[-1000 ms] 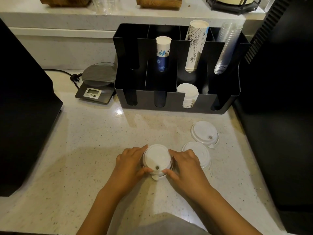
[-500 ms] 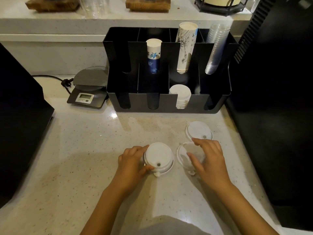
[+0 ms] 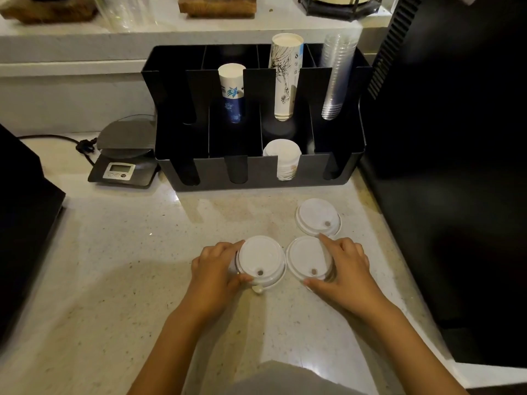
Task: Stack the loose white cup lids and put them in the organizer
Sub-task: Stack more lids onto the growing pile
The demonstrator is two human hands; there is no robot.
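Gripping one lid stack (image 3: 261, 262) (left hand (image 3: 214, 270)), right hand (image 3: 346, 269) clasping second lid (image 3: 306, 260), third lid (image 3: 318, 216) loose

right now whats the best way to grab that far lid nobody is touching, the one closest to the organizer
Take the far lid by its thin outer rim, fingers pinching opposite edges from above. It lies flat on the counter, dome side up and apart from the organizer, so only the rim gives purchase. Coming from the right suits it, since the right hand is just in front of it.
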